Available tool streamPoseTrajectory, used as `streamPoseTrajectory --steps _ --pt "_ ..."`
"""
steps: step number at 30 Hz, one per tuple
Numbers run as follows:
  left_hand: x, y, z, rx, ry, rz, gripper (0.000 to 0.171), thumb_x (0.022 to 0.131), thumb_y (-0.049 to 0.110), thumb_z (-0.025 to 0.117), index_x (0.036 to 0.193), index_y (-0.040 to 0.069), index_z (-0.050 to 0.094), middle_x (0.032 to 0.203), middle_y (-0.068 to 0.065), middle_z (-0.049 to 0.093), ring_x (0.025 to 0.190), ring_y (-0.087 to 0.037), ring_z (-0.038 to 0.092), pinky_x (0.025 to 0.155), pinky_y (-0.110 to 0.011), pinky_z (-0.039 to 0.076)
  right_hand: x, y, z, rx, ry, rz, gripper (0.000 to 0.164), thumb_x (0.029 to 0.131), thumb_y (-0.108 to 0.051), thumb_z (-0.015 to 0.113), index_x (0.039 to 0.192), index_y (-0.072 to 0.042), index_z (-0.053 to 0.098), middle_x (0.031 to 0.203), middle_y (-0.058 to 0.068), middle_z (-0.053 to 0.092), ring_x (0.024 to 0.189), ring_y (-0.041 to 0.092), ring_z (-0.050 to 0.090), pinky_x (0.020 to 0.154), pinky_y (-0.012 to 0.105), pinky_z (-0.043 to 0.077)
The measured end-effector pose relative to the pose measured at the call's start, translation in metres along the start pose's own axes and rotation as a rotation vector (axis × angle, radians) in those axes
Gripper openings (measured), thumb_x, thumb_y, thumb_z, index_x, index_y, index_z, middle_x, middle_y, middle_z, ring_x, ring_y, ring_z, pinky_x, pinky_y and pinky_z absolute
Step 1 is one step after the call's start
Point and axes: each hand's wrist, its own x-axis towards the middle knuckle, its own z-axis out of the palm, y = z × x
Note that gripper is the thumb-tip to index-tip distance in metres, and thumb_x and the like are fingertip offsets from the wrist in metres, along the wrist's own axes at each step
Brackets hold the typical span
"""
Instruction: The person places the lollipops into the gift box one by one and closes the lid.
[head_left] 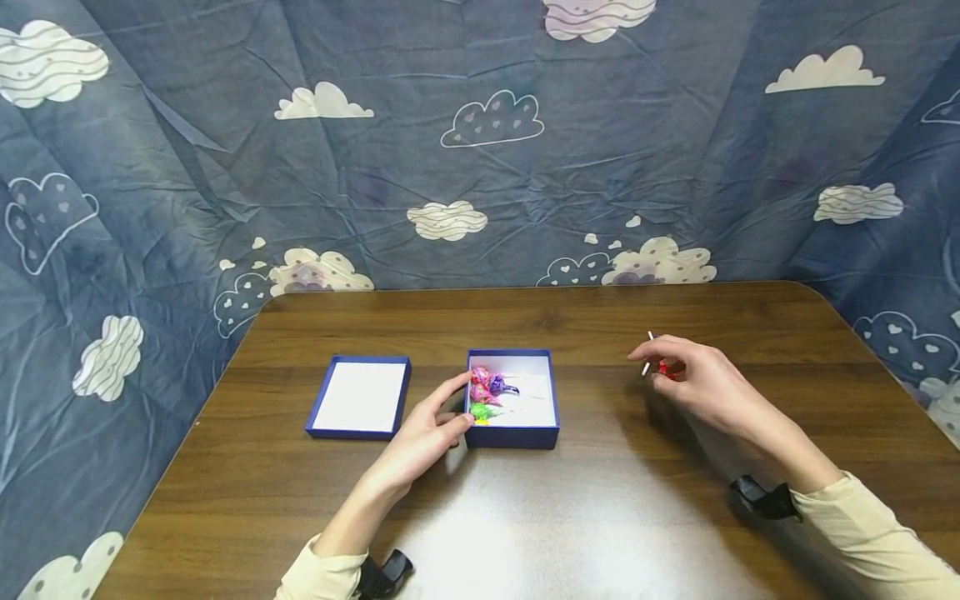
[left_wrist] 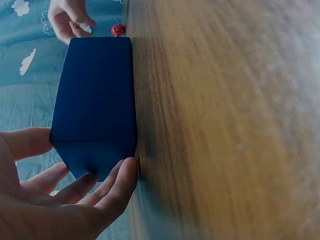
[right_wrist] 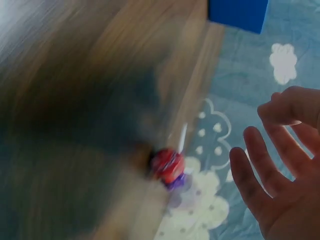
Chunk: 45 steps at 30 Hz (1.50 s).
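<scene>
An open blue box [head_left: 513, 437] with a white inside stands mid-table. Several lollipops lie along its left side: pink [head_left: 483, 393], purple [head_left: 499, 384] and green [head_left: 482, 412] wrappers show. My left hand [head_left: 420, 435] touches the box's left side, thumb at the near corner; in the left wrist view its fingers [left_wrist: 114, 187] rest against the wall without wrapping round it. Over to the right, my right hand [head_left: 705, 382] hovers beside a red lollipop [right_wrist: 168, 165], fingers loosely bent and apart from it. Behind that candy shows a purple wrapper [right_wrist: 176, 181]. Two white sticks are visible near the fingertips.
Left of the box lies a blue-edged lid [head_left: 358, 396], white inside facing up. Everything stands on a brown wooden table [head_left: 585, 325]. Beyond its far edge hangs a blue cloth [head_left: 390, 175] with cloud prints.
</scene>
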Motion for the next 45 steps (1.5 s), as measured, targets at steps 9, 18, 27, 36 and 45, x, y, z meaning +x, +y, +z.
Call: streamPoseTrajectory --steps 9,18,27,36,45 --pt "0.015 -0.03 -0.003 0.012 0.012 0.004 0.059 0.091 0.013 0.057 0.144 0.028 0.036 0.128 -0.013 0.051 0.095 -0.02 0.058 0.08 -0.045 0.046 -0.006 0.029 -0.008 0.007 -0.068 0.017 0.037 0.074 0.006 0.069 0.101 -0.02 0.068 0.101 -0.005 0.065 0.089 0.016 0.06 0.072 0.025 0.045" --pt "0.014 -0.032 -0.003 0.016 0.009 0.012 0.059 0.091 0.014 0.057 0.144 0.027 0.036 0.13 -0.014 0.049 0.094 -0.021 0.057 0.079 -0.043 0.047 -0.006 0.054 -0.007 0.039 -0.133 -0.003 0.031 0.077 0.001 0.071 0.102 -0.018 0.069 0.101 -0.005 0.066 0.097 0.011 0.056 0.078 0.021 0.041" --pt "0.013 -0.03 -0.002 0.014 0.01 0.004 0.06 0.09 0.014 0.057 0.144 0.028 0.035 0.125 -0.014 0.053 0.091 -0.02 0.058 0.077 -0.042 0.047 -0.003 0.061 -0.007 0.029 -0.209 0.081 0.031 0.079 0.001 0.067 0.102 -0.018 0.069 0.098 -0.002 0.066 0.091 0.019 0.057 0.072 0.028 0.043" --pt "0.015 -0.031 -0.002 0.02 0.008 0.006 0.059 0.091 0.014 0.057 0.144 0.029 0.035 0.123 -0.013 0.054 0.091 -0.019 0.058 0.078 -0.042 0.047 -0.002 0.064 -0.001 0.076 -0.276 0.131 0.036 0.074 0.005 0.067 0.103 -0.017 0.069 0.1 0.003 0.065 0.079 0.019 0.055 0.061 0.026 0.044" --pt "0.014 -0.03 -0.002 0.017 0.008 0.01 0.059 0.091 0.014 0.057 0.145 0.027 0.035 0.122 -0.015 0.054 0.093 -0.019 0.058 0.078 -0.043 0.047 -0.006 0.059 0.005 0.025 -0.278 0.086 0.037 0.07 0.003 0.07 0.101 -0.018 0.069 0.09 -0.005 0.064 0.077 0.013 0.057 0.066 0.027 0.046"
